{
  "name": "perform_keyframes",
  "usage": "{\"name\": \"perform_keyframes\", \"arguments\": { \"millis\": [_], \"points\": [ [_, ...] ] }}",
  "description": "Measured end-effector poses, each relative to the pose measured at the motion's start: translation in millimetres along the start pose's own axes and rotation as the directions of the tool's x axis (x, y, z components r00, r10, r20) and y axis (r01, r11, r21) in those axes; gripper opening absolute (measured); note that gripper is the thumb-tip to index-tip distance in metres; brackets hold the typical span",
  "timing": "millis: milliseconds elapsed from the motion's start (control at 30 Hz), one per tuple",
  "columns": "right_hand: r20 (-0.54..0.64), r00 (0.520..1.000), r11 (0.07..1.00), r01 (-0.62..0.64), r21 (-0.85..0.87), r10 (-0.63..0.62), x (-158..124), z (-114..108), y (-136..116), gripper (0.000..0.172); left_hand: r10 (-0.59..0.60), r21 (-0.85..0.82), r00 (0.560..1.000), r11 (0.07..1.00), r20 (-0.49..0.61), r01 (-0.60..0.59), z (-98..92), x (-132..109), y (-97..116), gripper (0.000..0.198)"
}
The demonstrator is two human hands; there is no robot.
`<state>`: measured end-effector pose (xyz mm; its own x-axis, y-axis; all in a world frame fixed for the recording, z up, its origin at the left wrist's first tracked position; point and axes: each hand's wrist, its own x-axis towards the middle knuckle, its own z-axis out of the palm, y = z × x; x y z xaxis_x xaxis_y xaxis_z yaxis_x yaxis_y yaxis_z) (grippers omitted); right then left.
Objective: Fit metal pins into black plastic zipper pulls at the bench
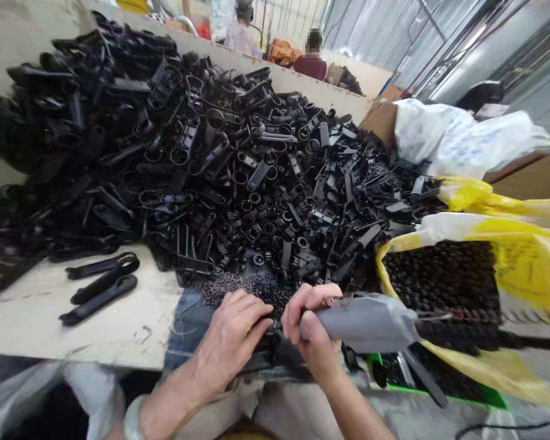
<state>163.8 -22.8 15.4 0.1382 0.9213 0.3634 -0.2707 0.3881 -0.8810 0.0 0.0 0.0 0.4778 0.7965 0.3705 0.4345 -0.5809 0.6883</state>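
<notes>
Tool (pixel 366 322) in grey sits in the right hand (pixel 314 330), whose fingers are wrapped around it, its back end toward three o'clock. At nine from it, the left hand (pixel 236 333) bends thumb and fingertips close together; I cannot tell what they grip. Black parts (pixel 260 174) heap at twelve; three handles (pixel 99 300) lie near ten.

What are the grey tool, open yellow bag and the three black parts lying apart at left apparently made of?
Grey tool: probably plastic, from its smooth satin shell, though blurred.
Open yellow bag: thin plastic film, judging by its shiny folds.
Three black parts: likely hard plastic, given dull highlights; coated metal possible.
</notes>
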Motion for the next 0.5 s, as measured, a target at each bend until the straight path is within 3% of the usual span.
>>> {"name": "perform_keyframes", "arguments": {
  "millis": [300,500],
  "points": [
    [0.016,1.0,1.0,0.015,-0.007,-0.015,1.7,1.8,1.3,0.015,0.006,-0.025,0.999,1.0,0.047,-0.005,-0.8,0.6,0.6,0.011],
    [-0.023,0.997,0.997,0.073,0.018,-0.073,9.2,7.7,-28.7,0.014,0.033,-0.012,0.999,0.999,0.023,-0.033,-2.8,-2.6,2.3,0.034]
  ]
}}
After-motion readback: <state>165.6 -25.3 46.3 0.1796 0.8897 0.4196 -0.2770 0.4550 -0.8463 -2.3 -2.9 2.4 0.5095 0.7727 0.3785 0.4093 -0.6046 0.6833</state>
